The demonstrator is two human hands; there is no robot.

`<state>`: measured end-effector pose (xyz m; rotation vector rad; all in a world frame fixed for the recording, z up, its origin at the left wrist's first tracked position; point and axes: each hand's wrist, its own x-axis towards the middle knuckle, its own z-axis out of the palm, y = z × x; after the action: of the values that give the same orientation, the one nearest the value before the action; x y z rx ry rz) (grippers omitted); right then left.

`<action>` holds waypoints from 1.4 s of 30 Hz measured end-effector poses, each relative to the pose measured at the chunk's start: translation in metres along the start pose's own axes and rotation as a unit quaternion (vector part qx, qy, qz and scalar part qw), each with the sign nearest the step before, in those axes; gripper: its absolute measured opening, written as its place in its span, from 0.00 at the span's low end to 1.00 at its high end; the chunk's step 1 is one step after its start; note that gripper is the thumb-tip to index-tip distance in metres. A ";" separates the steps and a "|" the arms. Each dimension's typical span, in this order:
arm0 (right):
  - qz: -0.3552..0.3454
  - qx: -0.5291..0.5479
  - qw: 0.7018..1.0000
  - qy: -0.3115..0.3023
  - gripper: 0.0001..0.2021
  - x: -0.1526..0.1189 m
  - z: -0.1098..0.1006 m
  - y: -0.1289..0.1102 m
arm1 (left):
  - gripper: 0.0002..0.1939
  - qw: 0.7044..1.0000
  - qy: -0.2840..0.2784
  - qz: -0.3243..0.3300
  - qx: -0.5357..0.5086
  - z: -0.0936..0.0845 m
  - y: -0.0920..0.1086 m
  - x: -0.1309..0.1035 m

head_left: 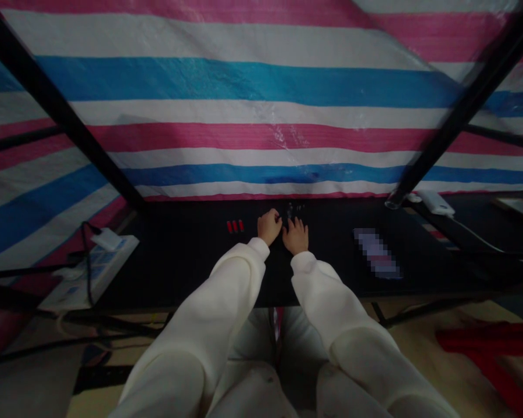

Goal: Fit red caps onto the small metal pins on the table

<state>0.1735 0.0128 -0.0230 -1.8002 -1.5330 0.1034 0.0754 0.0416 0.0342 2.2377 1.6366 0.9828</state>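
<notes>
On the black tabletop point(178, 255), my left hand point(269, 227) has its fingers curled together near the middle; whatever they hold, if anything, is too small to name. Close on its right, my right hand point(296, 235) lies palm down with its fingers spread. Three short red cylinders point(235, 226) stand or lie in a row left of my left hand; which of the two I cannot tell. Just beyond my right hand's fingertips are small shiny pieces point(290, 209), too small to make out.
A blurred flat object point(377, 253) lies to the right. At the left end is a white power strip point(113, 261) with a black cable. A white device point(436, 204) with a cord sits at the far right. Black frame poles point(466, 104) and a striped sheet point(244, 136) stand behind.
</notes>
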 end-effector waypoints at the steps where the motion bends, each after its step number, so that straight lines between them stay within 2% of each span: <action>1: 0.001 -0.013 1.000 -0.012 0.21 0.000 0.002 -0.001 | 0.04 0.999 0.017 -0.010 -0.035 -0.001 -0.003 -0.003; 6: 0.011 -0.055 0.997 -0.060 0.25 0.003 0.006 -0.003 | 0.05 0.980 0.078 -0.045 -0.177 -0.012 -0.014 -0.023; 12: 0.010 -0.069 0.995 -0.076 0.26 0.009 0.009 -0.002 | 0.08 0.958 0.109 -0.082 -0.254 -0.025 -0.025 -0.050; 17: 0.010 -0.074 0.994 -0.083 0.26 0.012 0.006 -0.005 | 0.09 0.943 0.118 -0.117 -0.289 -0.025 -0.035 -0.061; 23: 0.043 -0.141 0.979 -0.141 0.27 0.012 -0.002 -0.013 | 0.10 0.920 0.146 -0.091 -0.353 -0.019 -0.046 -0.059; 27: 0.027 -0.120 0.987 -0.105 0.24 0.006 -0.008 -0.016 | 0.12 0.908 0.135 -0.086 -0.386 -0.013 -0.052 -0.058; 31: -0.019 -0.018 0.999 -0.034 0.20 0.000 -0.019 -0.018 | 0.13 0.900 0.136 -0.083 -0.405 -0.009 -0.055 -0.058; 36: -0.088 0.089 0.990 0.066 0.15 -0.009 -0.032 -0.018 | 0.13 0.893 0.133 -0.078 -0.423 -0.007 -0.056 -0.057; 39: -0.134 0.104 0.983 0.072 0.11 -0.015 -0.033 -0.017 | 0.13 0.884 0.118 -0.085 -0.444 -0.008 -0.055 -0.056; 42: -0.138 0.104 0.983 0.061 0.10 -0.019 -0.031 -0.015 | 0.13 0.868 0.110 -0.099 -0.475 -0.010 -0.053 -0.055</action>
<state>0.1717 -0.0189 0.0003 -1.3925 -1.6043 0.0171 0.0196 0.0087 -0.0076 1.2989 1.0256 1.5667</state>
